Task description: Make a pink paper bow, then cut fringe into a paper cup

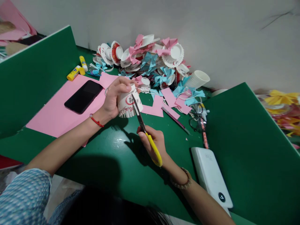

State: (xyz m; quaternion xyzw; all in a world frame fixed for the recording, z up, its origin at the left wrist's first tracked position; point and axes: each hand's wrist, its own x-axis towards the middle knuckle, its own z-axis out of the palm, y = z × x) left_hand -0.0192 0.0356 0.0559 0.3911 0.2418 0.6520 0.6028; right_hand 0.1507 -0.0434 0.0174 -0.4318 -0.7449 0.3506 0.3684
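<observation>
My left hand (114,97) is closed on a white paper cup (126,103) with red print, held above the green table. Slits run along the cup's lower edge, splitting it into narrow strips. In my right hand (154,140) is a pair of scissors (152,149) with yellow handles and dark blades. The blades point up and away from me, and their tips lie against the cup's printed side. How far apart the blades are, I cannot tell. Beneath my left forearm lies a pink paper sheet (53,115) with a black phone (83,96) on it.
Paper-cup pieces with pink and blue bows (150,61) are heaped by the wall. Stacked cups (198,78), pink scraps (169,97), a pen (174,118), glasses (195,115) and a white power bank (211,175) lie rightward. Glue sticks (73,73) lie left. Green partitions (253,150) flank the table.
</observation>
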